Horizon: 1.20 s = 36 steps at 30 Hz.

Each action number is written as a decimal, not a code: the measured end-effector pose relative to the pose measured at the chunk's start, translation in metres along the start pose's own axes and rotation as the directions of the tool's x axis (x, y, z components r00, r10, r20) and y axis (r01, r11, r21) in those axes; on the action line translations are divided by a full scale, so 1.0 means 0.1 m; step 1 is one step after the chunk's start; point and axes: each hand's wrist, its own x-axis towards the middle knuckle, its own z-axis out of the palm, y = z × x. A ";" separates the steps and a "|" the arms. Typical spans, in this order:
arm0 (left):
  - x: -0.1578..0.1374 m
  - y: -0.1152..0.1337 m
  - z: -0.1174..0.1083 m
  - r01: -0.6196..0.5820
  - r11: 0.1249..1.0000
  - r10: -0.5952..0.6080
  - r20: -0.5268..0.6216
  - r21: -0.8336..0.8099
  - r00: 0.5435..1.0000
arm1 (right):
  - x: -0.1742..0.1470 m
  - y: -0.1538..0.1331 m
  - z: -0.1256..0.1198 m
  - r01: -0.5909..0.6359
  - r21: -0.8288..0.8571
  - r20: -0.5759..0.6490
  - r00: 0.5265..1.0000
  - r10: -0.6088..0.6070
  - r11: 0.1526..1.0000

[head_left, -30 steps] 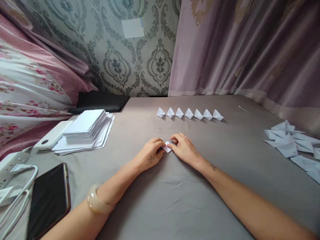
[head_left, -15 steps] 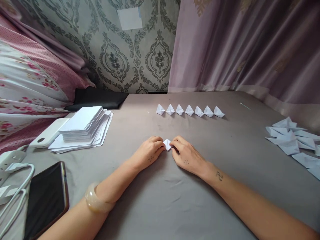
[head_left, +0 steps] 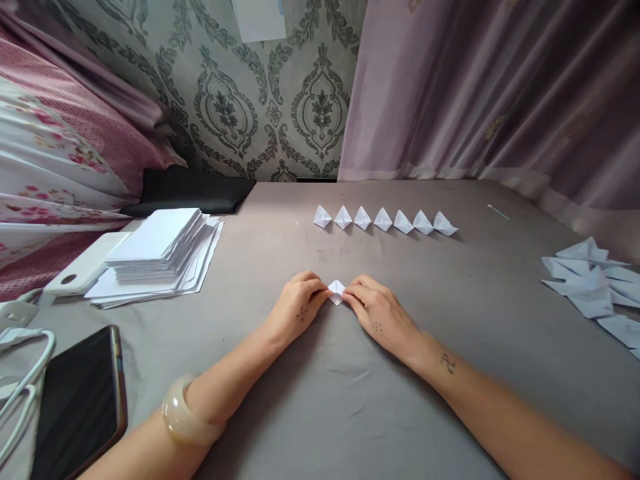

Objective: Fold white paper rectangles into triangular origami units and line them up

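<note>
A small folded piece of white paper [head_left: 337, 291], diamond-shaped with a crease down its upper half, is held just over the grey cloth in the middle of the head view. My left hand [head_left: 303, 298] pinches its left corner between thumb and fingers. On the opposite side, my right hand [head_left: 377, 308] has its thumb and fingers closed on the right corner. Farther back stands a row of several small folded paper boats [head_left: 383, 219], apart from both hands.
At left lie a stack of white paper [head_left: 155, 243], a white power bank-like device [head_left: 83, 267], a phone [head_left: 80, 400] and white cables [head_left: 35, 373]. Larger folded papers [head_left: 590, 287] are heaped at the right edge. A thin stick [head_left: 499, 212] lies at the back right.
The right fingers have closed onto the paper's right corner, and the paper is slightly more spread. The whole view has shifted a little; the row of boats is unchanged.
</note>
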 end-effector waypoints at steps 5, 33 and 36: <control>0.02 0.06 0.01 0.144 0.989 -0.145 -0.014 -0.045 0.989 | 0.04 0.03 0.03 -0.050 0.060 -0.059 0.997 0.053 0.997; 0.12 0.07 0.09 0.234 0.971 -0.234 -0.016 0.037 0.972 | 0.23 0.02 0.05 -0.255 0.017 0.002 0.967 0.255 0.967; 0.14 0.06 0.05 0.260 0.966 -0.260 0.023 0.001 0.965 | 0.23 0.04 0.04 -0.244 0.031 0.014 0.970 0.243 0.969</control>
